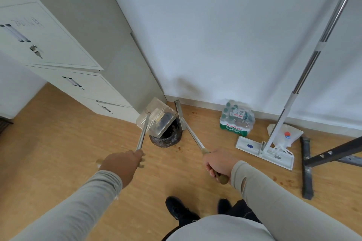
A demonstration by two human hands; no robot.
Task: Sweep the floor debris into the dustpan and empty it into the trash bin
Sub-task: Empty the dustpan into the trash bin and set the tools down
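A clear plastic dustpan point(156, 116) on a metal handle hangs tilted over a small trash bin point(166, 139) lined with a dark bag, close to the cabinet corner. My left hand point(121, 164) grips the end of that handle. My right hand point(219, 164) grips the brown end of a thin broom handle; the narrow broom head point(179, 110) stands on the floor just right of the bin, near the wall. Dark debris shows through the dustpan's wall above the bin's mouth.
A white filing cabinet point(64, 60) stands at left. A shrink-wrapped pack of water bottles point(237, 119), a flat mop point(264, 148) leaning on the wall, a white plastic bag point(284, 135) and a dark metal frame point(307, 162) lie at right. My shoes point(180, 211) are below.
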